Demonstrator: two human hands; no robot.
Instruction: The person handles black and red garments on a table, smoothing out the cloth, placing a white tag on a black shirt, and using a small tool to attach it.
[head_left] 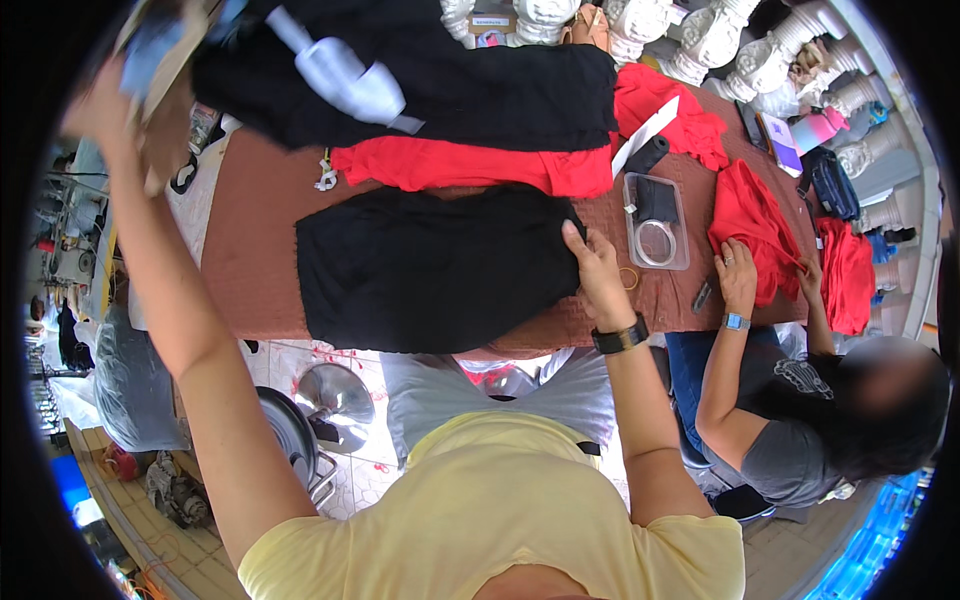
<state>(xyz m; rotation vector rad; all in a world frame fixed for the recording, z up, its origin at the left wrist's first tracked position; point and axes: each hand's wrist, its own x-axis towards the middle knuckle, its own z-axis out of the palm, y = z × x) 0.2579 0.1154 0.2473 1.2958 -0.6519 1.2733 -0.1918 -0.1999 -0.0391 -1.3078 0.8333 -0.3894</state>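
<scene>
A folded piece of black cloth (430, 265) lies flat on the brown-covered table (255, 240) in front of me. My right hand (602, 275) grips its right edge, thumb on top. My left arm stretches to the far left, where my left hand (105, 110) is smeared by motion beside a brown cardboard-like thing (168, 125). How its fingers stand cannot be made out. Beyond the near cloth lie a strip of red cloth (470, 165) and a larger black cloth pile (500, 95). A blurred whitish-blue item (350, 80) is over that pile.
A clear plastic box (657, 222) sits right of my right hand, near small black snips (702, 295). At the right, a seated co-worker's hands (738, 275) handle red cloth (755, 225). White balusters (710, 40) line the far side. A metal bowl (338, 400) is below the table.
</scene>
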